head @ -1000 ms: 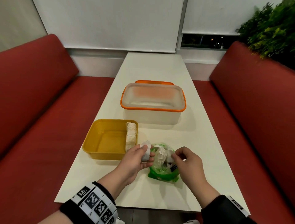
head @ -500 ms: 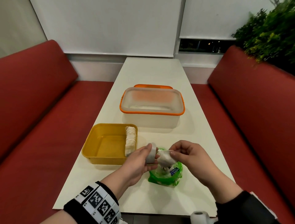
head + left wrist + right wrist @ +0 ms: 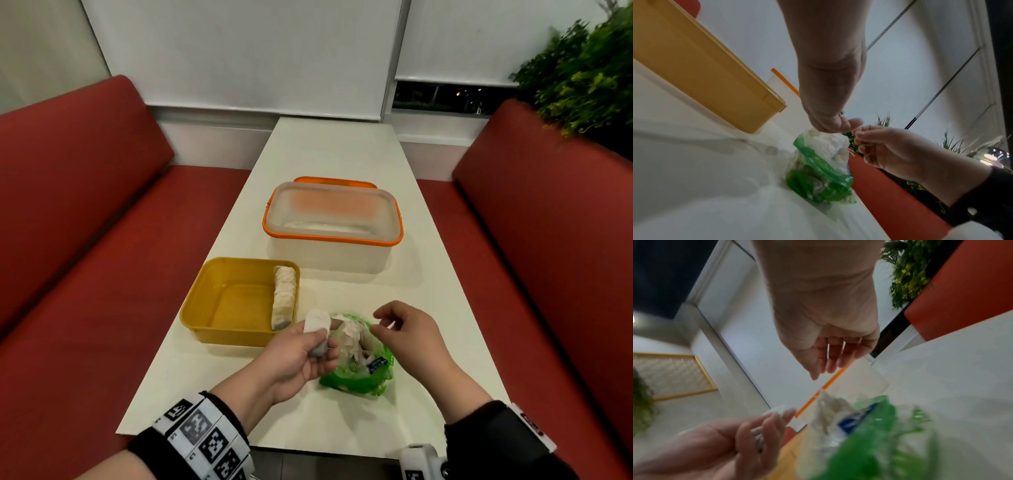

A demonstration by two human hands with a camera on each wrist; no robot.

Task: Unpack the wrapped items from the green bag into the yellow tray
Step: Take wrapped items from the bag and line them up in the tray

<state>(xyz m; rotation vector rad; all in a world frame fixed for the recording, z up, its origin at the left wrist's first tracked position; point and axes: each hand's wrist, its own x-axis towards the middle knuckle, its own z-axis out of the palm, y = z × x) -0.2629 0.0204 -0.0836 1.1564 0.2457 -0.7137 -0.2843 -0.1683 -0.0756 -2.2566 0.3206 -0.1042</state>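
The green bag lies open on the white table near its front edge, with crumpled white wrapping showing inside. My left hand holds a white wrapped item just left of the bag's mouth. My right hand hovers over the bag's right side with loosely bent fingers and holds nothing. The yellow tray stands left of the bag. One wrapped item lies along the tray's right wall. In the left wrist view the bag sits below both hands.
A clear box with an orange rim stands behind the tray and bag, with an orange lid behind it. Red benches run along both sides of the table. A green plant stands at the far right.
My right hand brought a white wrapped piece up out of the bag to my left hand, then let go and drew back right. The left hand keeps its hold.
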